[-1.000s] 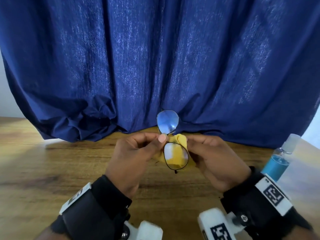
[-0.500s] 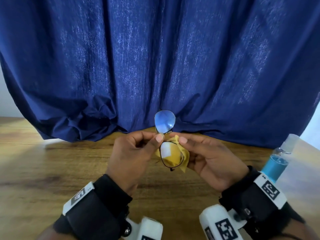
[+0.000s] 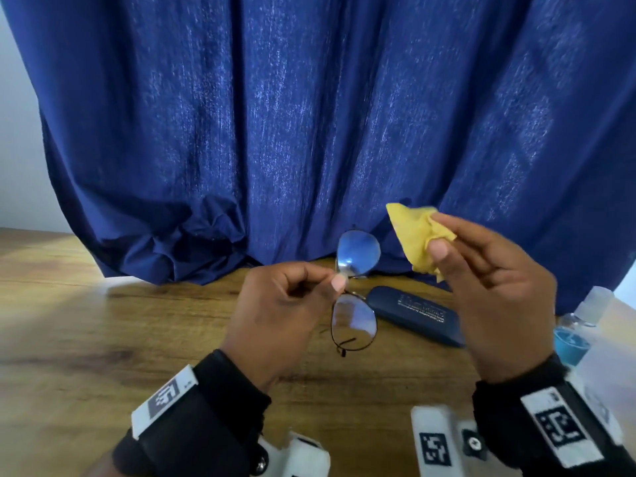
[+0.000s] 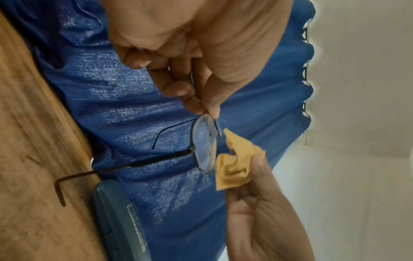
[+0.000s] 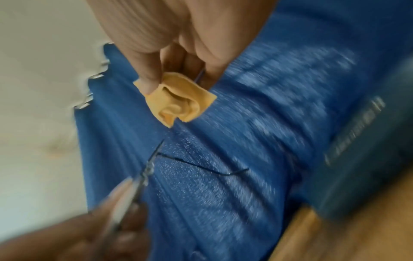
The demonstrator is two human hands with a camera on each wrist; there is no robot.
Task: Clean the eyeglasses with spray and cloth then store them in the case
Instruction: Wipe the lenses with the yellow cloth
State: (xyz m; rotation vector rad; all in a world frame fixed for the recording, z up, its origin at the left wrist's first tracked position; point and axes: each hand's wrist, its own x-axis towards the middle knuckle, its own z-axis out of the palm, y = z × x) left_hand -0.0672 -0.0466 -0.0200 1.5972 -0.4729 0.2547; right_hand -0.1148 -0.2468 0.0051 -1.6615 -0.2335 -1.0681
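The white print on the dark blue hard glasses case (image 3: 414,315) is too small to read, and the right hand (image 3: 495,290) hides the case's far right end. The clear spray bottle of blue liquid (image 3: 573,339) is partly behind the right wrist. In the right wrist view, motion blur smears the thin black wire-framed eyeglasses (image 5: 145,173) and the left hand's fingers (image 5: 120,199) below the crumpled yellow cloth (image 5: 178,100).

Blue curtain (image 3: 309,115) fills the upper frame, bunched at lower left. Wooden table (image 3: 86,339) below. Pale wall (image 3: 13,132) at left edge, possibly daylit.
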